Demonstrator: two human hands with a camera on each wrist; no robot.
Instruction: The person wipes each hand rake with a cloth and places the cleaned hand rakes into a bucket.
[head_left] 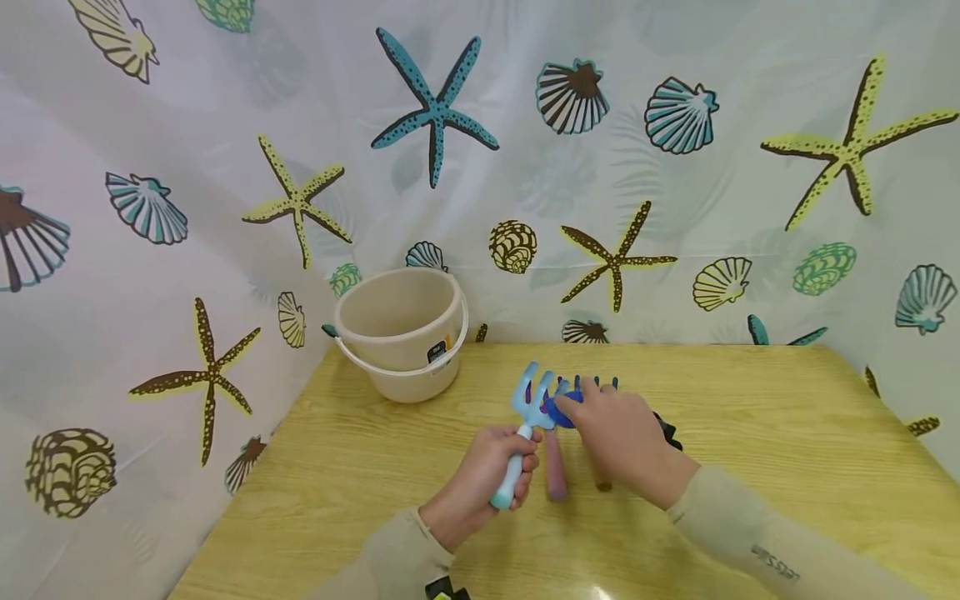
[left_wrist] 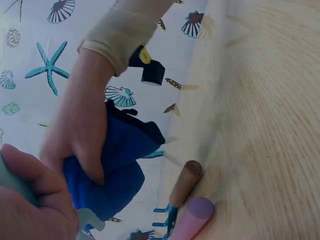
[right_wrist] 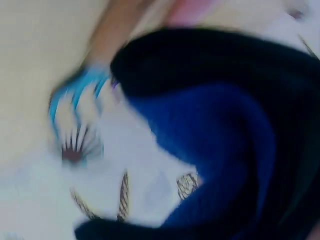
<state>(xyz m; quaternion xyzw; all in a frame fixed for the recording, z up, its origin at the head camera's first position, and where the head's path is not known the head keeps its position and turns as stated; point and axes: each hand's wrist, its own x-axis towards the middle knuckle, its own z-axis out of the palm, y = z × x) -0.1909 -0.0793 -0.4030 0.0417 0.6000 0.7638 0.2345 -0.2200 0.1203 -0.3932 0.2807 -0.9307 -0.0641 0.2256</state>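
Observation:
My left hand [head_left: 483, 471] grips the handle of a light blue hand fork [head_left: 534, 408], its tines pointing up and away. In the head view my right hand [head_left: 626, 433] is at the fork's head with a blue cloth [head_left: 564, 411]. In the left wrist view the thumb and fingers pinch that cloth [left_wrist: 120, 160], which hangs in folds with a black edge. The cloth [right_wrist: 200, 125] fills much of the blurred right wrist view. Below the hands lie a tool with a pink handle [head_left: 555, 475] and a small blue rake with a brown handle [left_wrist: 186, 182].
A beige bucket [head_left: 397, 367] with a white handle stands at the back left of the wooden table [head_left: 360, 500]. Behind the table hangs a white curtain [head_left: 510, 175] printed with starfish and shells.

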